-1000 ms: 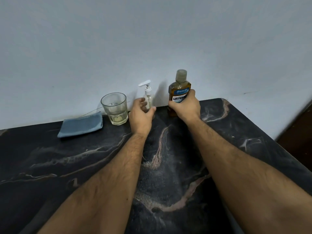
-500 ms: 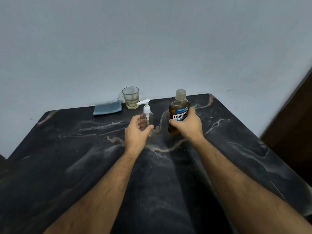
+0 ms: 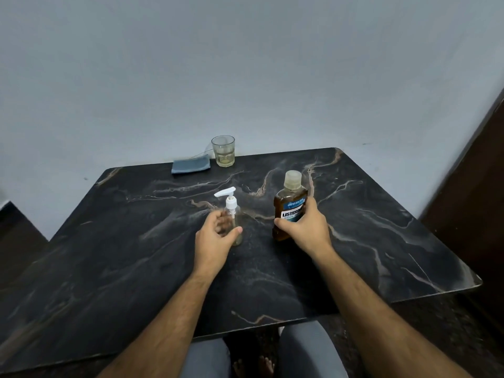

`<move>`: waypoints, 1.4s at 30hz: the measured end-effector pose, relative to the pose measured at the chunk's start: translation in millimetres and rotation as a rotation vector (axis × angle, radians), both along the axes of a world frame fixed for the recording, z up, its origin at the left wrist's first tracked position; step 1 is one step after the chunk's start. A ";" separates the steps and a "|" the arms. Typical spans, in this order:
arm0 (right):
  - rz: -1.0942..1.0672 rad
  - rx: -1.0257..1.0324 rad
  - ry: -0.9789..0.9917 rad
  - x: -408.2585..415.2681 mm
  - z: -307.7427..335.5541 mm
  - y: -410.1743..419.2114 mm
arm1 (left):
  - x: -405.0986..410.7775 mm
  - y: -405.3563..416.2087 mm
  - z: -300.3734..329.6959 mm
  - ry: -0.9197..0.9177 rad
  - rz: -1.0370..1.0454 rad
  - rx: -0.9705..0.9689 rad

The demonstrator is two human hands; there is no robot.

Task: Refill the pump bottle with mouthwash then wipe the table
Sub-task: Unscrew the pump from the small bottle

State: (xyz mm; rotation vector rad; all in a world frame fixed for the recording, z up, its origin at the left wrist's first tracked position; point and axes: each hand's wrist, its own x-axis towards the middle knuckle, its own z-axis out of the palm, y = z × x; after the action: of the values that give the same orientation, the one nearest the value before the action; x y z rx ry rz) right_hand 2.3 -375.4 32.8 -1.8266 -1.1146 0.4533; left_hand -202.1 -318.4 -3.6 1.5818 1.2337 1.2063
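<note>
With the left hand (image 3: 215,236) curled round the small clear white-topped pump bottle (image 3: 234,218) and the right hand (image 3: 302,227) gripping the amber plastic mouthwash bottle (image 3: 289,204) mid-surface, pouring into that narrow neck may spill.

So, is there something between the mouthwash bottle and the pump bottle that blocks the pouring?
Nothing visible on the table between them. But the mouthwash bottle has its cap on, and the pump bottle its pump head.

Person seated: both forearms bare to beyond the frame edge, lightly haired, no sleeves, watch or rings visible. Left hand (image 3: 215,236) and right hand (image 3: 306,230) ungloved. Grey trousers (image 3: 308,350) cover the knees; feet (image 3: 253,365) bare.
</note>
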 end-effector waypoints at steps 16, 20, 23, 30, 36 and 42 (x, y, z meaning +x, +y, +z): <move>-0.037 0.086 0.008 -6.3 -12.5 3.1 | -1.4 -2.5 -2.8 0.039 -0.011 0.007; -0.050 0.125 0.036 -6.6 -15.8 -2.5 | -2.6 -5.1 -0.9 0.046 -0.019 0.010; -0.229 0.330 -0.077 -17.7 -18.0 -18.5 | -3.6 -4.9 -1.1 0.037 -0.028 0.010; 0.107 0.482 -0.140 -60.6 -23.6 -23.0 | -13.4 6.5 -3.6 0.074 -0.101 -0.027; 0.184 0.153 0.025 -68.4 -34.9 -0.9 | -44.5 13.1 5.7 0.111 -0.109 -0.013; 0.346 0.059 0.147 -81.3 -23.0 23.5 | -52.0 23.1 43.8 0.110 -0.232 0.005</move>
State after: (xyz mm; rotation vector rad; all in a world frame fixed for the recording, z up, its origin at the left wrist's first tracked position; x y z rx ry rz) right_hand -79.1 -351.9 9.8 -1.5258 -1.3307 0.7354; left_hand -254.1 -295.4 40.1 1.7611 1.0802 0.9870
